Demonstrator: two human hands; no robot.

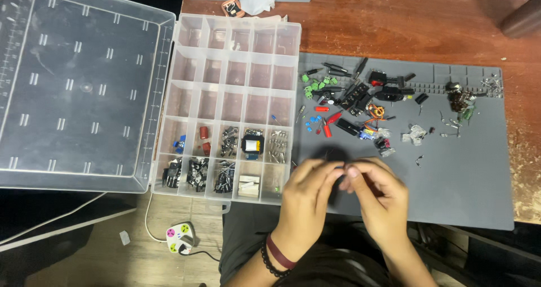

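Both hands meet over the near edge of the grey work mat [451, 174]. Left hand [307, 199] and right hand [377, 199] are brought together, fingers [329, 171] closed around a small dark part [336, 174] pinched between the fingertips of both; only a sliver of it shows, so its kind cannot be told. Holding it this close, with two hands, suits something too small to turn or inspect with one.

Just beyond the fingers, a loose scatter of small electronic parts [349, 104] lies on the mat: green terminal blocks [315, 84], red pieces, black connectors, blue bits. A smaller cluster with metal leads [459, 104] sits further off to the right of the fingers. The mat keeps the small parts from rolling on the wooden table [394, 22].

To the left of the fingers stands a clear compartment organizer [231, 104], its lid [79, 84] swung fully open and lying flat further left. Upper rows look empty; the two rows nearest the hands hold sorted parts: dark capacitors, red pieces, a blue item, a yellow-and-black module [252, 146], white blocks. Filled cells sit nearest the hands, within easy reach.

Left wrist wears a dark bead bracelet and a maroon band [276, 256].
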